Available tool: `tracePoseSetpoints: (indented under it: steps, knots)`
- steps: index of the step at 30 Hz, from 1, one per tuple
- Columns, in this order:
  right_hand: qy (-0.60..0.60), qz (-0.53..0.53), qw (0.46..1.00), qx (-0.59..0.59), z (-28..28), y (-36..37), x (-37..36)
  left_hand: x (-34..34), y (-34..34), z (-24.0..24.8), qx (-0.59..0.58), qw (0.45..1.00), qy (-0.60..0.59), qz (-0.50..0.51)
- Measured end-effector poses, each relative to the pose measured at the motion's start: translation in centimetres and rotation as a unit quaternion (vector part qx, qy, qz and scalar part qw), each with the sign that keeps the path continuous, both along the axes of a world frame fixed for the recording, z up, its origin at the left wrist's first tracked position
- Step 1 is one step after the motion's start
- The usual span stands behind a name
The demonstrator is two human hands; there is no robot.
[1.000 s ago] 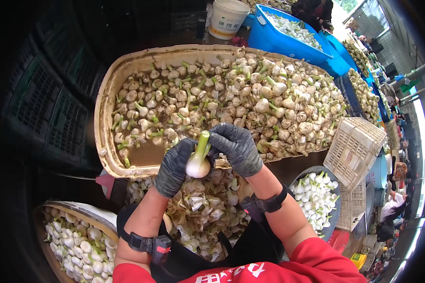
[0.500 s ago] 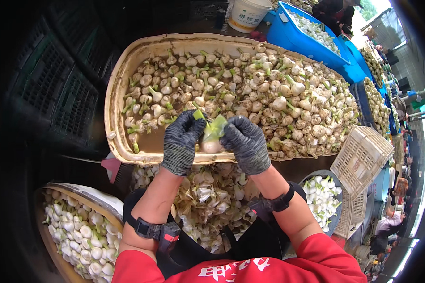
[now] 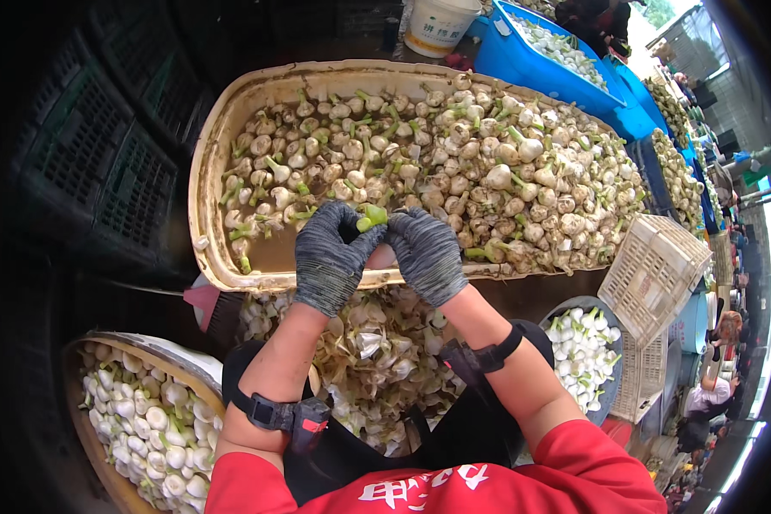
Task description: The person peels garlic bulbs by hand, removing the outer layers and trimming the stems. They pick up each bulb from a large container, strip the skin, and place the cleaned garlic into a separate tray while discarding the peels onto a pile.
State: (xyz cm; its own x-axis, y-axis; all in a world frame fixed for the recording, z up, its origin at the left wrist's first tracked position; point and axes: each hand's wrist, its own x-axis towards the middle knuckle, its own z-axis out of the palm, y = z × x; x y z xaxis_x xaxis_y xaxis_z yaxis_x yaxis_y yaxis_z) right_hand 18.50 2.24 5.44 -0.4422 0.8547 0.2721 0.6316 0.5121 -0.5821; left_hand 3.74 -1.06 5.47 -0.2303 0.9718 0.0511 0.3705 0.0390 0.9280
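Both my hands, in dark grey gloves, meet over the near rim of a large cream tub (image 3: 257,281) of unpeeled garlic in brown water. Between them is one garlic bulb (image 3: 380,256) with a cut green stem (image 3: 371,218) pointing up. My left hand (image 3: 330,253) is closed on the bulb's left side, its fingers at the stem. My right hand (image 3: 427,254) is closed against the other side, fingertips pinched by the stem. Most of the bulb is hidden behind the gloves. Under my hands, between my knees, lies a heap of papery garlic skins (image 3: 377,347).
White peeled garlic fills a bin (image 3: 150,420) at lower left and a round grey basin (image 3: 584,355) at right. Cream plastic crates (image 3: 655,274) stand beside the basin. Dark crates (image 3: 103,163) line the left. A blue tub (image 3: 522,64) and a white bucket (image 3: 439,26) are at the back.
My right hand has come in toward my left, closing the gap. The pale green skin that was spread between them no longer shows; the stem's cut end does.
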Motion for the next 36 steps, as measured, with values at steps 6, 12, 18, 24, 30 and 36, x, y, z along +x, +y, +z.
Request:
tracePoseSetpoints:
  steps: [6,12,18,24,30,36]
  knots:
    - [0.275,-0.053,0.930,-0.236,-2.2,1.6,0.8,-0.5,-0.1,0.0,0.083,0.995,-0.058,-0.023]
    - [0.348,0.104,0.844,-0.394,0.8,1.6,6.3,-7.0,-0.9,0.4,0.074,0.956,-0.278,0.056]
    - [-0.107,0.052,0.985,-0.125,2.6,-1.8,1.4,-4.5,-1.0,0.6,0.041,0.978,-0.198,-0.047]
    - [0.183,-0.020,0.983,-0.007,0.5,0.2,1.2,-1.4,-0.1,0.1,0.143,0.985,-0.035,-0.088]
    - [0.665,-0.118,0.699,-0.235,2.4,3.6,7.7,-3.6,-0.5,0.8,0.105,0.943,-0.314,0.008]
    - [-0.398,0.289,0.790,-0.366,1.8,-2.6,2.2,-2.9,1.1,0.5,0.055,0.954,-0.289,0.063]
